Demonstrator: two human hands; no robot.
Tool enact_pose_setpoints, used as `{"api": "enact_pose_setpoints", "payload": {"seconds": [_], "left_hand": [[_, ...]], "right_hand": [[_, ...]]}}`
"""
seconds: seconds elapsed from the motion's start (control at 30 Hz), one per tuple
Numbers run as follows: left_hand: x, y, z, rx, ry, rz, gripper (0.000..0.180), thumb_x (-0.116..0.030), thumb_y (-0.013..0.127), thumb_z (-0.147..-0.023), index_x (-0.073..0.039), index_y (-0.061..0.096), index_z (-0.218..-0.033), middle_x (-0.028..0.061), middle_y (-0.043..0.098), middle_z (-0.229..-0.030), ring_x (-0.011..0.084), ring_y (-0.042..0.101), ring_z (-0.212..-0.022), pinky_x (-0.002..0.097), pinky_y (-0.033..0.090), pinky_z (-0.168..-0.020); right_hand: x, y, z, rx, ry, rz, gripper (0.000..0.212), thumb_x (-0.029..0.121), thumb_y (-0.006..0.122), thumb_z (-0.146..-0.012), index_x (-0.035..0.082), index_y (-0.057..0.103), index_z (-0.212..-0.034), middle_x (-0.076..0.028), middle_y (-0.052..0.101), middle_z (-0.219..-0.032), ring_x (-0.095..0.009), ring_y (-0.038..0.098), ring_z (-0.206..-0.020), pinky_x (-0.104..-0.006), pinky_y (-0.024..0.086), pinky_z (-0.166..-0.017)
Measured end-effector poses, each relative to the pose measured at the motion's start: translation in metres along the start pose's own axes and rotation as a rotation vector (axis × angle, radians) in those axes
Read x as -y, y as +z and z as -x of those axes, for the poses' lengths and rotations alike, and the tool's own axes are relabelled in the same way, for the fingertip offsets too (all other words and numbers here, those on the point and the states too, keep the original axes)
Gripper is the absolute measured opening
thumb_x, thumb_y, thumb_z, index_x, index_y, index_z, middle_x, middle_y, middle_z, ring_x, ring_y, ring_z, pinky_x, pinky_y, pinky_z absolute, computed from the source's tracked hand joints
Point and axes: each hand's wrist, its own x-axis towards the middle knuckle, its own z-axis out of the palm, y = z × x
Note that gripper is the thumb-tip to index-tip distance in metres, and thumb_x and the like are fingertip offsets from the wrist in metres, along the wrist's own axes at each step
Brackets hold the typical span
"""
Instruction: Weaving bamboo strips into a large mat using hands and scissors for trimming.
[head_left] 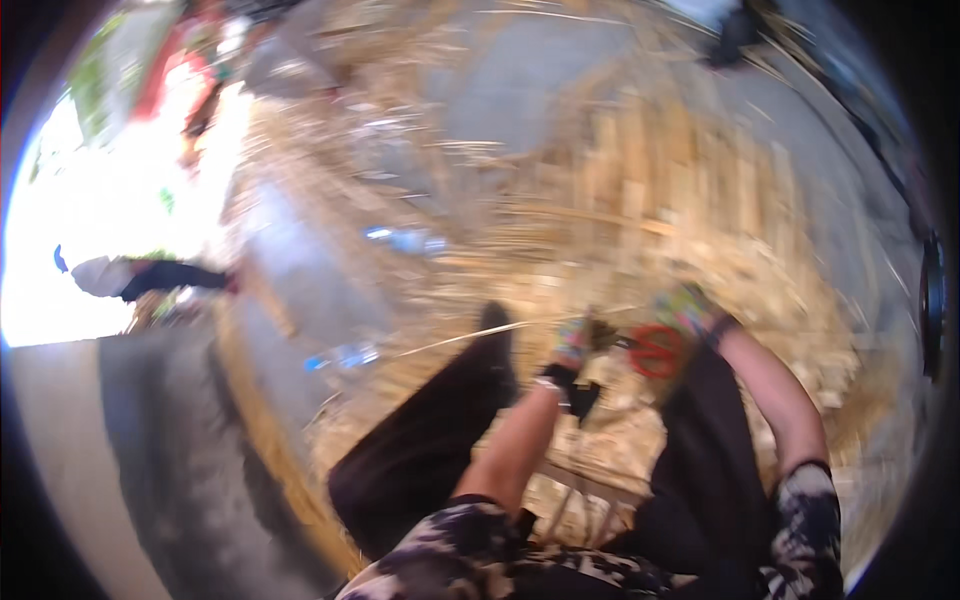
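Motion blurs the picture. My left hand point(573, 343), in a colourful patterned glove with a dark wristband, is low in front of me between my knees. A long thin pale strip point(460, 340), looking like split bamboo or wood, runs from the left past this hand toward my right hand. Gloved in a similar pattern, my right hand point(685, 308) is just right of it, above my right knee. A tool with red looped handles point(655, 350), scissors-like, lies between the hands, close below the right one. The fingers of both hands are smeared, so their grip is unclear.
Piled pale strips and shavings point(660, 190) cover the grey floor ahead and around my feet. Plastic bottles point(405, 239) lie to the left. Beyond a raised grey edge point(170, 450), another person point(150, 277) stands in bright light at far left.
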Motion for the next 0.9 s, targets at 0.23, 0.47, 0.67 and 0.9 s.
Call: {"api": "enact_pose_setpoints", "payload": {"seconds": [0.23,0.47,0.67,0.9], "left_hand": [[-0.069,0.056,-0.057,0.015,0.215,-0.206,0.034,-0.031,0.058,-0.088,-0.009,0.054,-0.113,0.0087,0.061,-0.101,0.0218,0.061,-0.082,0.0340,0.051,-0.074],[-0.112,0.047,-0.108,0.057,0.221,0.084,0.026,-0.009,0.059,-0.086,-0.008,0.055,-0.112,0.0064,0.060,-0.105,0.0189,0.058,-0.091,0.0294,0.051,-0.075],[-0.130,0.061,-0.147,0.146,0.552,-0.626,0.050,-0.003,0.065,-0.078,-0.002,0.049,-0.125,0.0066,0.059,-0.112,0.0138,0.056,-0.094,0.0250,0.048,-0.077],[-0.127,0.054,-0.195,0.038,0.542,-0.714,0.030,-0.009,0.069,-0.076,0.004,0.061,-0.101,0.0085,0.065,-0.074,0.0160,0.062,-0.055,0.0279,0.051,-0.043]], "right_hand": [[-0.033,-0.066,-0.019,-0.221,0.343,-0.109,0.026,0.021,0.044,-0.091,0.010,0.061,-0.108,-0.013,0.062,-0.104,-0.026,0.059,-0.094,-0.0351,0.046,-0.086],[-0.018,-0.085,-0.079,-0.353,0.241,0.073,0.036,0.010,0.045,-0.085,0.013,0.056,-0.118,-0.014,0.059,-0.110,-0.031,0.057,-0.100,-0.0364,0.046,-0.087],[-0.024,-0.099,-0.082,-0.169,0.386,-0.088,0.029,0.013,0.061,-0.075,0.014,0.066,-0.104,-0.013,0.062,-0.102,-0.029,0.060,-0.092,-0.0360,0.049,-0.080],[-0.054,-0.066,-0.085,-0.363,0.453,-0.294,0.025,0.027,0.055,-0.080,0.006,0.066,-0.088,-0.017,0.064,-0.082,-0.031,0.063,-0.073,-0.0382,0.050,-0.064]]}}
